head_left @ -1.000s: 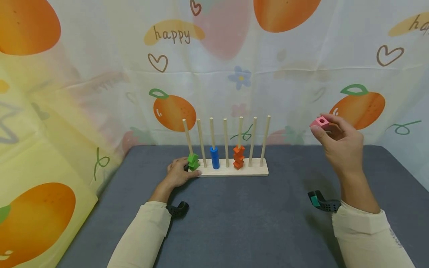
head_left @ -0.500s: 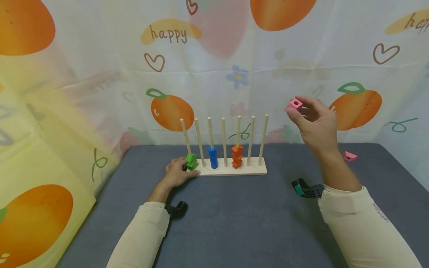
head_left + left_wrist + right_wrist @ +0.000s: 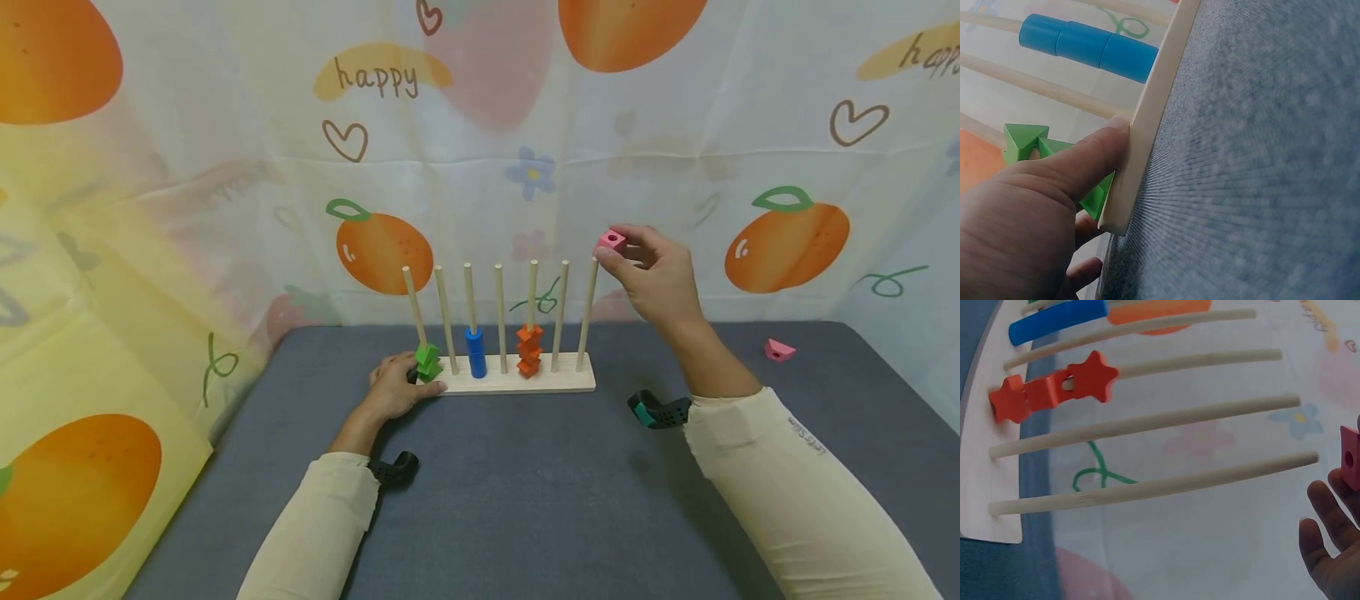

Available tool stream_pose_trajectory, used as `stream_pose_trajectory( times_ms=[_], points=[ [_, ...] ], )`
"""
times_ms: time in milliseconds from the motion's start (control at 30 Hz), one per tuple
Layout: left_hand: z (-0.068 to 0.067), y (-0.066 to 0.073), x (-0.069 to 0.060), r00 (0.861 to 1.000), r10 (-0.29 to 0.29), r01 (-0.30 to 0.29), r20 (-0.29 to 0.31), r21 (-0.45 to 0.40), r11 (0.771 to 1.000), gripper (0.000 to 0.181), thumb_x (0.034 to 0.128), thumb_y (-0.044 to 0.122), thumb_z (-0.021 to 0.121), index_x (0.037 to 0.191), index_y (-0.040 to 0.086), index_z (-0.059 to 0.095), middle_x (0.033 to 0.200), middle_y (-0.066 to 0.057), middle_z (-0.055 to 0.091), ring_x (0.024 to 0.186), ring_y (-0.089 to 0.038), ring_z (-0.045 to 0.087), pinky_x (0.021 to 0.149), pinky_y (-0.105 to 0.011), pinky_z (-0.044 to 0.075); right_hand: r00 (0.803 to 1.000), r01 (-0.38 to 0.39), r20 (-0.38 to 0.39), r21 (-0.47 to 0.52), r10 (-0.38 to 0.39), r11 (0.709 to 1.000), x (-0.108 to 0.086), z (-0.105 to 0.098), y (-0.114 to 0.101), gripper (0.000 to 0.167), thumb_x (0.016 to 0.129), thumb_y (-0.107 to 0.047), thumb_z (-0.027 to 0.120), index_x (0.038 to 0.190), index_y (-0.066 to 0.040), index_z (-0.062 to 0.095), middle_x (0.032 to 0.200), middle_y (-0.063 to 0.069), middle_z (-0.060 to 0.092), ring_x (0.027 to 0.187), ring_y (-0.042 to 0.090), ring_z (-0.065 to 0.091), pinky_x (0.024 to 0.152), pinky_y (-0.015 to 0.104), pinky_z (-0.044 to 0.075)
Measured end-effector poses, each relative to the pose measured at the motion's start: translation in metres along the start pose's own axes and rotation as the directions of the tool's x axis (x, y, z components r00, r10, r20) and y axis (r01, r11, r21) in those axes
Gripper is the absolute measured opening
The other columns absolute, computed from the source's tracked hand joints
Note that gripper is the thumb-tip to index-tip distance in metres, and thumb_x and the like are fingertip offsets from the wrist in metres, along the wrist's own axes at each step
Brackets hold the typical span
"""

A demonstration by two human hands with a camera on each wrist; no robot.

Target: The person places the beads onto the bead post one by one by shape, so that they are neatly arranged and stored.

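My left hand (image 3: 396, 390) grips the left end of a wooden peg board (image 3: 555, 382); in the left wrist view its thumb lies along the base's edge. Seven-peg details aside, upright pegs rise from the base. Green triangular blocks (image 3: 429, 363) sit on the leftmost peg, beside that hand. Farther right are stacked blue cylinders (image 3: 476, 353) and orange-red star blocks (image 3: 529, 351). My right hand (image 3: 663, 283) pinches a pink block (image 3: 611, 242) with a hole through it, by the top of the rightmost peg (image 3: 588, 312). The right wrist view shows that block (image 3: 1350, 457) apart from the peg's tip.
Another pink block (image 3: 780, 350) lies on the grey table (image 3: 510, 500) at the back right. A patterned cloth (image 3: 637, 150) hangs behind the table. Black wrist mounts (image 3: 660, 412) stick out from both sleeves.
My right hand has carried the pink block leftward to the rightmost peg's top. The other pink block, earlier hidden behind the arm, now shows fully. My left hand keeps its grip.
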State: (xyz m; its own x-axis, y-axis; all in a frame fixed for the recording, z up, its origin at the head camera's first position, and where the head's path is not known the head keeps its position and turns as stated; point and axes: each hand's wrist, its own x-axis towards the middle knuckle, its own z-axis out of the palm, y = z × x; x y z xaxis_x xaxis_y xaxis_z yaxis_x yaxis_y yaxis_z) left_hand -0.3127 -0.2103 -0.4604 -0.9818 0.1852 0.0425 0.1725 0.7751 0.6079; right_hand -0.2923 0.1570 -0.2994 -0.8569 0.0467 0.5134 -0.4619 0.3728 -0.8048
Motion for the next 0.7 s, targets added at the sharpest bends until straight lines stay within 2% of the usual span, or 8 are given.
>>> stream_pose_trajectory(
  times_ms=[200,400,533,700],
  points=[
    [-0.001,-0.001,0.0,1.0,0.02,-0.02,0.0,0.0,1.0,0.059,0.0826,0.037,0.077,0.13,0.005,0.061,0.142,-0.019,0.045,0.132,-0.039,0.029,0.105,-0.057,0.009,0.998,-0.054,0.026,0.014,0.053,0.998,0.001,0.008,0.011,0.044,0.09,-0.023,0.07,0.128,-0.003,0.061,0.113,0.009,0.06,0.105,0.024,0.059,0.074,0.021,0.049],
    [-0.002,-0.001,0.0,1.0,0.025,-0.025,-0.013,-0.009,1.0,0.058,0.0825,0.036,0.077,0.129,0.005,0.062,0.141,-0.018,0.046,0.132,-0.038,0.029,0.105,-0.057,0.008,0.995,-0.092,0.051,0.053,0.09,0.994,0.001,0.013,0.014,0.046,0.09,-0.025,0.07,0.13,-0.004,0.059,0.114,0.01,0.061,0.101,0.023,0.061,0.07,0.021,0.047],
    [-0.002,-0.001,-0.001,1.0,0.028,-0.028,-0.014,-0.008,1.0,0.059,0.0825,0.036,0.077,0.129,0.003,0.061,0.141,-0.019,0.046,0.132,-0.039,0.029,0.105,-0.058,0.008,0.991,-0.124,0.062,0.053,0.12,0.991,0.0,0.016,0.018,0.046,0.09,-0.026,0.071,0.129,-0.003,0.06,0.113,0.01,0.062,0.1,0.019,0.062,0.067,0.022,0.046],
    [-0.001,0.0,0.0,1.0,0.021,-0.021,-0.006,-0.001,1.0,0.06,0.0825,0.037,0.077,0.13,0.003,0.061,0.142,-0.019,0.045,0.132,-0.039,0.029,0.105,-0.057,0.009,0.985,-0.158,0.071,0.04,0.154,0.987,-0.005,0.019,0.026,0.048,0.09,-0.026,0.071,0.129,-0.002,0.059,0.115,0.012,0.062,0.104,0.023,0.062,0.073,0.023,0.048]
  ],
)
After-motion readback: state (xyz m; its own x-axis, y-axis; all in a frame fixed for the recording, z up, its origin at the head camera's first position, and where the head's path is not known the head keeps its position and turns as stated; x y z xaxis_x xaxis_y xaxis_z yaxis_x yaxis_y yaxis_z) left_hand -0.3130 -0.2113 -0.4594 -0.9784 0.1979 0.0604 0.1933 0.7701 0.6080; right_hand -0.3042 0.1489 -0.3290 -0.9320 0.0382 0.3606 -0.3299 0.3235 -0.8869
